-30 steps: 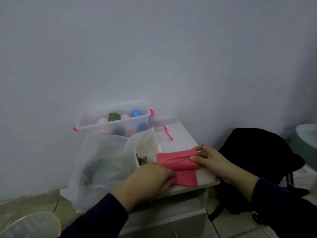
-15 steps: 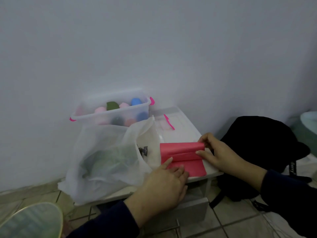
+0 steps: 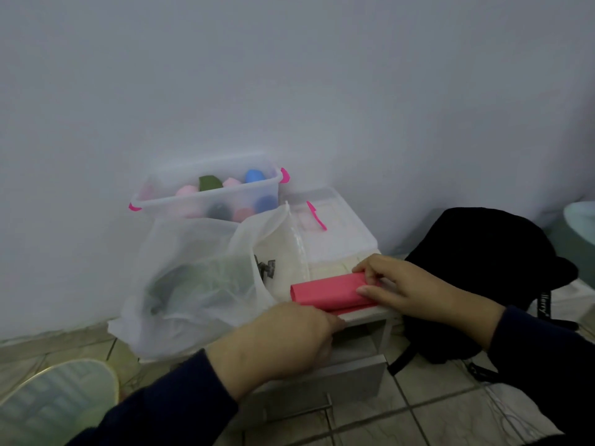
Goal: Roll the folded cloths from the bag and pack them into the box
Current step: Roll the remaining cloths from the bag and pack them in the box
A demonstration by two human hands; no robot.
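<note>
Box [image 3: 206, 201] holds rolled cloths [image 3: 254, 176]; bag [image 3: 193, 278] holds more; both hands' fingers [image 3: 365, 289] pinching pink cloth [image 3: 328, 289].

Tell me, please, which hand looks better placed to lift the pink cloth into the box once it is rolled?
Probably the right hand: its fingers already curl round the end of the pink cloth, while the left hand sits at the cloth's near edge, farther from the box.

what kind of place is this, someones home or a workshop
Most likely a room in a home: a tiled floor against a plain painted wall, a small low white table, and a black backpack on the floor.
</note>
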